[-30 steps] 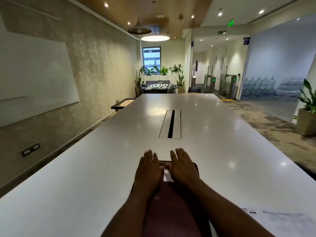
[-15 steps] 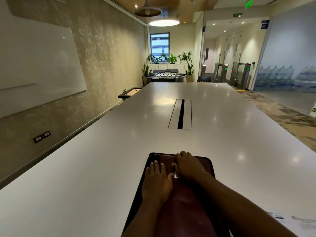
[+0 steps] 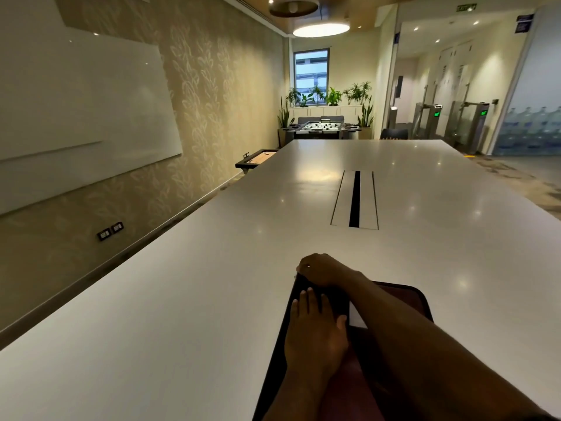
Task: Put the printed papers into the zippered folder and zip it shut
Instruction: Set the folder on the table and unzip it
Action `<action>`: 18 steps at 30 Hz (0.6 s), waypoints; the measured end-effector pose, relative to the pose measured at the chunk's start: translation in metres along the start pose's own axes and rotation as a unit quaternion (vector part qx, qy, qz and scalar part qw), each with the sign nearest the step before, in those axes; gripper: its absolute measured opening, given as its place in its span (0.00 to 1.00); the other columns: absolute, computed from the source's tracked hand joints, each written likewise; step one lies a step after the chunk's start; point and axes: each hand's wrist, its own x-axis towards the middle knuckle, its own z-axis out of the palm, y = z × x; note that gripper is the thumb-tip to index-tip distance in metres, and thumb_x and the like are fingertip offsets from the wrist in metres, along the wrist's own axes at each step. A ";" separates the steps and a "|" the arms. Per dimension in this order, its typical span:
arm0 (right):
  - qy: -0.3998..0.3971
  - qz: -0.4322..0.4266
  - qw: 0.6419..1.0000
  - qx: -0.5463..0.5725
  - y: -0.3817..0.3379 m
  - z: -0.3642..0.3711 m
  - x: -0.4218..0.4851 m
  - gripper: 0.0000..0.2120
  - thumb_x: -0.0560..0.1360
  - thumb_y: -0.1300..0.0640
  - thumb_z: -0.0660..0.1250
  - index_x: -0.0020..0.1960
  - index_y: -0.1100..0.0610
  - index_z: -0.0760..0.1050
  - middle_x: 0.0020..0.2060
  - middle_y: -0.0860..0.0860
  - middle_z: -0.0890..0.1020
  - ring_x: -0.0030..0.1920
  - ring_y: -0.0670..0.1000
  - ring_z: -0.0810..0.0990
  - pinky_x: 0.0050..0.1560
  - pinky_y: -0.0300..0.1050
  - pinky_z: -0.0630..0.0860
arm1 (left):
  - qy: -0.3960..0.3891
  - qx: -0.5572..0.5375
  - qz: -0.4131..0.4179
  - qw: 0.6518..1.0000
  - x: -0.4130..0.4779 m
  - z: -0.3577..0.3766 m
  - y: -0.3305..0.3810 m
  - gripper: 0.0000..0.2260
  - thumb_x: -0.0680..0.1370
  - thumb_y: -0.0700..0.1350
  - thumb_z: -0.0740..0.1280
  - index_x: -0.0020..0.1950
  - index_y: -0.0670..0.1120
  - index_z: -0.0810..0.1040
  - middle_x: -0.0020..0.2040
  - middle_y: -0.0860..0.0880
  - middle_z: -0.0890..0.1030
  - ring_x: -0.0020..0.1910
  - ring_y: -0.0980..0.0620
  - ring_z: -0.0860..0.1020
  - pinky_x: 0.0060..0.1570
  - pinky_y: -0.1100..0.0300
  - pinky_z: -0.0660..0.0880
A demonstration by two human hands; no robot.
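The zippered folder (image 3: 403,296), dark maroon with a black edge, lies flat on the white table (image 3: 182,299) in front of me. My left hand (image 3: 315,332) rests flat on its left half, palm down with the fingers stretched out. My right forearm crosses over the folder, and my right hand (image 3: 321,268) sits at the far left corner with the fingers curled tight on the edge. Whatever it pinches there is hidden under the fingers. A small white patch (image 3: 355,314) shows between my hands. No loose printed papers are in view.
A long black cable slot with white flaps (image 3: 354,199) runs down the table's middle beyond the folder. A whiteboard (image 3: 76,117) hangs on the left wall. A foosball table (image 3: 321,127) and plants stand at the far end.
My right hand moved from the middle of the folder's far edge to its far left corner and closed there. My left hand stayed flat. The loose printed sheets at lower right left the view.
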 end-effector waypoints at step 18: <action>0.061 -0.068 0.992 -0.085 0.022 -0.016 0.009 0.25 0.80 0.50 0.58 0.26 0.58 0.63 0.24 0.49 0.69 0.29 0.46 0.67 0.40 0.45 0.65 | -0.006 0.004 -0.013 1.000 0.000 -0.001 0.000 0.29 0.81 0.59 0.47 0.78 0.44 0.51 0.79 0.40 0.51 0.78 0.43 0.47 0.75 0.49 0.43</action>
